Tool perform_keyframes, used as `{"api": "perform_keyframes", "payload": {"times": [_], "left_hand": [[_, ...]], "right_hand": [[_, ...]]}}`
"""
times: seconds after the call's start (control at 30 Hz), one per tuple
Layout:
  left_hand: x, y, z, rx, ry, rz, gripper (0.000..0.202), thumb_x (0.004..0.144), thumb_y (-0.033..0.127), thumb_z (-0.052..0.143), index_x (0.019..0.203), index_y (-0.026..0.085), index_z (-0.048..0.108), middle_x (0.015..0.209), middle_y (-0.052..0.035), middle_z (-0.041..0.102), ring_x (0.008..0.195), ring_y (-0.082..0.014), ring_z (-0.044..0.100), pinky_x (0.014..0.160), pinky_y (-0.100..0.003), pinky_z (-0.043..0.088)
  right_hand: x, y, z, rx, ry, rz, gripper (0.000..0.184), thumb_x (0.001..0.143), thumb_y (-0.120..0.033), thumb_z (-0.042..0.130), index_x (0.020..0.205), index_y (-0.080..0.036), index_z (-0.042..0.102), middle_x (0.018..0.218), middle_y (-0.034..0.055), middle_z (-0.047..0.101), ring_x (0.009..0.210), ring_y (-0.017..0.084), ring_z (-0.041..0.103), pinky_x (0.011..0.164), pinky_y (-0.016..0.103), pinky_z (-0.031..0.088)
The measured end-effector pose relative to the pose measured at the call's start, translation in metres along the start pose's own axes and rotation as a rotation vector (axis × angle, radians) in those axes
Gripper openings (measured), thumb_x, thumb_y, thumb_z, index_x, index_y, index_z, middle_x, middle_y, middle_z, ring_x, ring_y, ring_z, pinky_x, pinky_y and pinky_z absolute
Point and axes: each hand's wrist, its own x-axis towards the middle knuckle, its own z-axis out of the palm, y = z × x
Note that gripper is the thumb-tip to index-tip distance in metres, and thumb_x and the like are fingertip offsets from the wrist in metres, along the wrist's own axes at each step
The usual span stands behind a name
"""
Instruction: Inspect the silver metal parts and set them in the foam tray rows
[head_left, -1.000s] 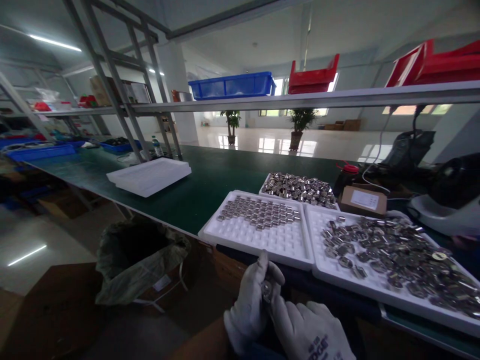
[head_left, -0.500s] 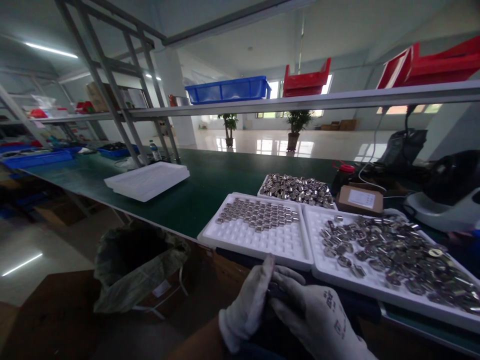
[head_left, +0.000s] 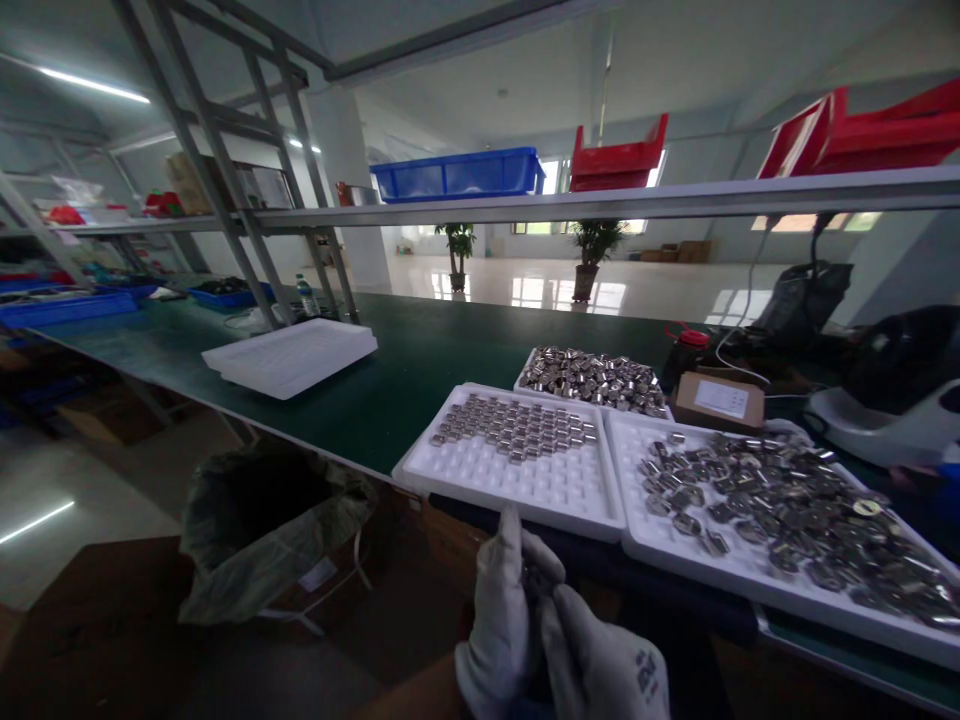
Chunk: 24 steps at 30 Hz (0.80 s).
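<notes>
Both my hands wear white gloves and meet low in the view, just below the bench edge. My left hand [head_left: 504, 610] and my right hand [head_left: 600, 665] are pinched together on a small metal part [head_left: 537, 580] held between their fingertips. Directly above them lies a white compartment tray [head_left: 525, 482] with its far rows filled with shiny metal parts. To its right a second white tray [head_left: 739, 570] holds a loose heap of the same metal parts. A third tray of metal parts [head_left: 596, 378] sits behind.
A green bench top [head_left: 420, 360] runs left, carrying a stack of white trays [head_left: 289, 355]. A bag-lined bin [head_left: 270, 520] stands on the floor at left. A cardboard box [head_left: 716, 400], a red-capped bottle [head_left: 684, 352] and a machine [head_left: 892, 400] sit at right. Blue and red bins rest on the shelf above.
My right hand, which lay over the left half a second ago, has drawn back down; both hands stay pinched on the small part. The view shifted slightly.
</notes>
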Motion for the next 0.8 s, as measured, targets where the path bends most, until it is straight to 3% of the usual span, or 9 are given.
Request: {"api": "perform_keyframes", "payload": {"times": [0.07,0.17,0.23,0.33,0.4,0.47,0.6,0.7,0.8], "left_hand": [[0.002,-0.004,-0.002,0.022,-0.007,-0.008,0.069,0.086,0.079,0.051,0.055,0.018,0.058,0.058,-0.0027,0.056,0.060,-0.0156,0.051,0.063,-0.029,0.043],[0.003,-0.003,-0.006,0.069,0.006,-0.058,0.068,0.086,0.080,0.050,0.066,0.017,0.065,0.061,-0.0024,0.058,0.062,-0.0164,0.052,0.065,-0.029,0.045],[0.003,0.002,-0.007,0.085,-0.045,-0.073,0.066,0.089,0.078,0.047,0.083,0.017,0.072,0.073,-0.0043,0.065,0.072,-0.0190,0.058,0.070,-0.030,0.049],[0.004,0.013,-0.005,0.153,-0.312,-0.040,0.063,0.095,0.071,0.042,0.102,0.017,0.075,0.101,-0.0091,0.073,0.098,-0.0237,0.064,0.095,-0.034,0.050],[0.006,0.017,-0.001,0.231,-0.494,0.008,0.063,0.099,0.066,0.039,0.113,0.016,0.074,0.120,-0.0118,0.071,0.117,-0.0253,0.060,0.111,-0.035,0.042],[0.013,0.017,0.002,0.301,-0.571,0.041,0.064,0.099,0.064,0.041,0.130,0.014,0.066,0.131,-0.0142,0.066,0.120,-0.0257,0.059,0.109,-0.036,0.044],[0.047,0.019,-0.007,0.392,-0.483,0.197,0.065,0.098,0.052,0.046,0.148,0.011,0.045,0.127,-0.0172,0.064,0.099,-0.0224,0.065,0.082,-0.033,0.056],[0.086,0.037,-0.024,0.673,-0.343,0.437,0.055,0.100,0.035,0.034,0.150,0.011,0.039,0.129,-0.0163,0.064,0.113,-0.0212,0.064,0.098,-0.034,0.053],[0.125,0.060,-0.037,0.901,-0.295,0.507,0.056,0.097,0.024,0.038,0.152,0.015,0.040,0.141,-0.0155,0.060,0.132,-0.0233,0.055,0.116,-0.042,0.040]], "right_hand": [[-0.001,0.002,0.011,-0.175,0.054,-0.146,0.031,0.094,-0.015,0.044,0.086,-0.023,0.072,0.049,-0.0015,0.063,0.033,0.019,0.059,0.034,0.027,0.038],[0.003,0.008,0.017,-0.231,0.052,-0.182,0.031,0.085,-0.006,0.048,0.085,-0.024,0.073,0.046,-0.0036,0.062,0.032,0.017,0.058,0.033,0.024,0.039],[0.007,0.010,0.009,-0.204,0.021,-0.114,0.027,0.088,-0.017,0.054,0.106,-0.024,0.073,0.056,-0.0032,0.070,0.039,0.017,0.064,0.038,0.022,0.047],[0.012,0.012,-0.011,0.051,-0.103,0.078,0.040,0.093,-0.028,0.055,0.131,-0.023,0.064,0.087,0.0021,0.080,0.069,0.018,0.077,0.064,0.021,0.060],[0.015,0.020,-0.024,0.251,-0.202,0.208,0.038,0.095,-0.031,0.053,0.130,-0.026,0.065,0.101,0.0012,0.080,0.086,0.017,0.078,0.079,0.021,0.060],[0.019,0.041,-0.035,0.255,-0.221,0.362,0.038,0.095,-0.042,0.050,0.125,-0.028,0.068,0.103,0.0007,0.080,0.095,0.020,0.077,0.083,0.026,0.060],[0.032,0.111,-0.060,-0.021,-0.160,0.790,0.069,0.083,-0.070,0.045,0.129,-0.024,0.068,0.114,0.0099,0.077,0.109,0.038,0.071,0.095,0.053,0.054],[0.038,0.153,-0.076,-0.089,-0.148,0.940,0.086,0.078,-0.077,0.043,0.140,-0.020,0.062,0.124,0.0159,0.073,0.116,0.044,0.066,0.100,0.057,0.049],[0.033,0.160,-0.077,-0.055,-0.099,0.954,0.089,0.076,-0.080,0.040,0.142,-0.024,0.060,0.132,0.0129,0.069,0.122,0.044,0.062,0.104,0.058,0.046]]}}
